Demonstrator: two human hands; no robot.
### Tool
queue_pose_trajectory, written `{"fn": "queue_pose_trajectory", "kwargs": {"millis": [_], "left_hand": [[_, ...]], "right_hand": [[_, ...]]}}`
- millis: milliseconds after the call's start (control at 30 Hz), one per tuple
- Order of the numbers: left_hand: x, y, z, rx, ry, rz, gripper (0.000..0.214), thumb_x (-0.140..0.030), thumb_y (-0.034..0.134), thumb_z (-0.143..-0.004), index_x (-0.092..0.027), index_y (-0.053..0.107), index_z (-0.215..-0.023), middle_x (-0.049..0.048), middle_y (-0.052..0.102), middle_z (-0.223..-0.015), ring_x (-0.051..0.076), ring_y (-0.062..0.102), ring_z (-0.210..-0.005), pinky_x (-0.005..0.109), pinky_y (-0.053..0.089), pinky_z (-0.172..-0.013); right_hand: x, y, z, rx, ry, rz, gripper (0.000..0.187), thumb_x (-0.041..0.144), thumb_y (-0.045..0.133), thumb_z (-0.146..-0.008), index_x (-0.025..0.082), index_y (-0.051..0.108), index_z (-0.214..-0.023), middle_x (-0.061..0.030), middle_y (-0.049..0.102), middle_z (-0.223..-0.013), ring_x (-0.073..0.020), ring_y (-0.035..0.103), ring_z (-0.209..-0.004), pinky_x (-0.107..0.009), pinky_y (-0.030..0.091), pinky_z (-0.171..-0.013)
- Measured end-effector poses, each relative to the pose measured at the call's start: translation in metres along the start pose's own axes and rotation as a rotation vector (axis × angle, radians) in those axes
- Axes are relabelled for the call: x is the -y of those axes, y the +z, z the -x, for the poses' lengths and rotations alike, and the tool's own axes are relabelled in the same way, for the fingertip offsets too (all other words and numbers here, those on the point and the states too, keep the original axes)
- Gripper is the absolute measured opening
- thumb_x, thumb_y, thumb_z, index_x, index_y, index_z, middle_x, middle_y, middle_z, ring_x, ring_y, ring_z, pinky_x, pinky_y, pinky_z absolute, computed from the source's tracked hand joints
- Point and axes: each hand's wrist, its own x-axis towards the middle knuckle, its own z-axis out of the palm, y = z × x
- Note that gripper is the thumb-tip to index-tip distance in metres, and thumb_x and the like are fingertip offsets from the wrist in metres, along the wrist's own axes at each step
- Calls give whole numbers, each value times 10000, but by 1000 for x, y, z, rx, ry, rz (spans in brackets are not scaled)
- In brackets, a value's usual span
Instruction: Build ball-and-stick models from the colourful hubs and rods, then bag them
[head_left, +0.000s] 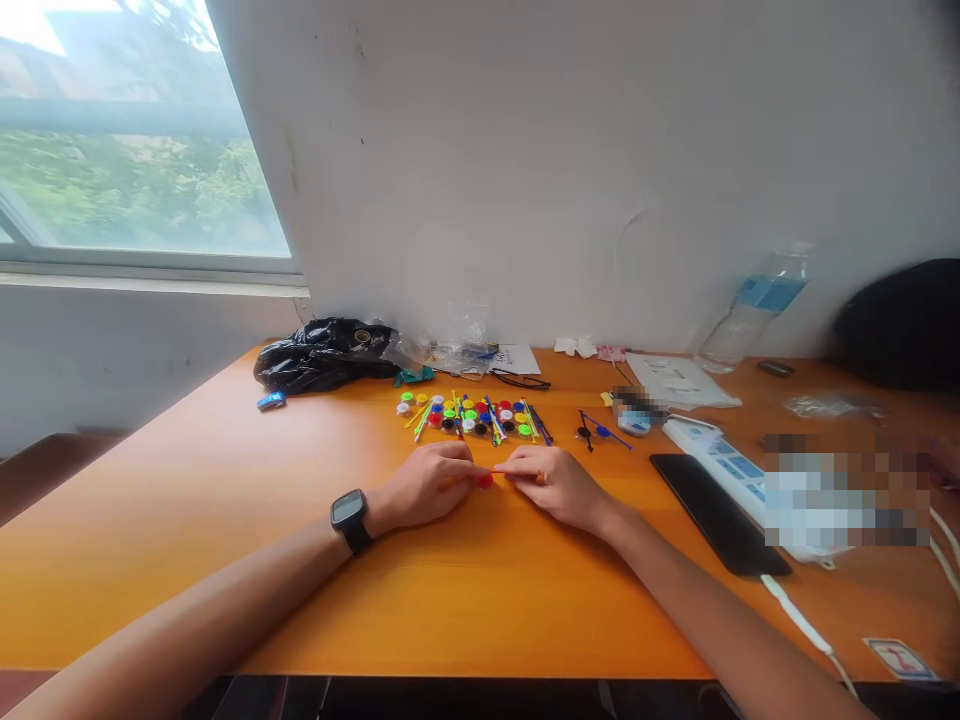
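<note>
In the head view: red disc (486, 482) pinched in left hand (439, 484), just under its fingertips; red stick (499, 472) pinched in right hand (556, 487), bridging the small gap toward the left fingertips. Beyond both: coloured discs (484, 427).

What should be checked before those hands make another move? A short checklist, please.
1. Right hand on the red stick: ok, fingertips pinch it.
2. Left hand gripping the red disc firmly: cannot tell, fingers partly hide it.
3. Stick joined to disc: cannot tell, too small.
4. Coloured discs uncovered by the hands: ok, they lie just beyond.
5. Black phone apart from the right hand: ok, further right.
</note>
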Motion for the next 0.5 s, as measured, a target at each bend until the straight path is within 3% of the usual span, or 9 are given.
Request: {"fn": "queue_pose_trajectory", "kwargs": {"millis": [167, 300, 500], "left_hand": [[2, 2, 0, -6, 20, -36, 278, -226, 566, -1042, -276, 815, -1157, 54, 718, -956, 148, 681, -810, 259, 537, -753], [1, 3, 1, -7, 87, -111, 263, -260, 566, -1056, -257, 802, -1173, 58, 709, -935, 147, 661, -783, 264, 519, -725], [-1, 4, 0, 3, 144, -162, 243, -220, 564, -1036, -232, 785, -1137, 51, 702, -901, 157, 647, -768, 276, 504, -713]], "right_hand": [[4, -5, 1, 37, 6, 13, 371, 184, 573, -1016, 358, 808, -1243, -25, 783, -1072, -197, 721, -933, -297, 527, -841], [7, -7, 0, 64, 19, -39, 296, 275, 602, -1039, 331, 814, -1239, -39, 780, -1042, -193, 711, -925, -284, 514, -820], [5, -4, 0, 73, 31, -71, 291, 248, 610, -1026, 309, 829, -1207, -49, 777, -1018, -189, 711, -888, -293, 511, -814]]}}
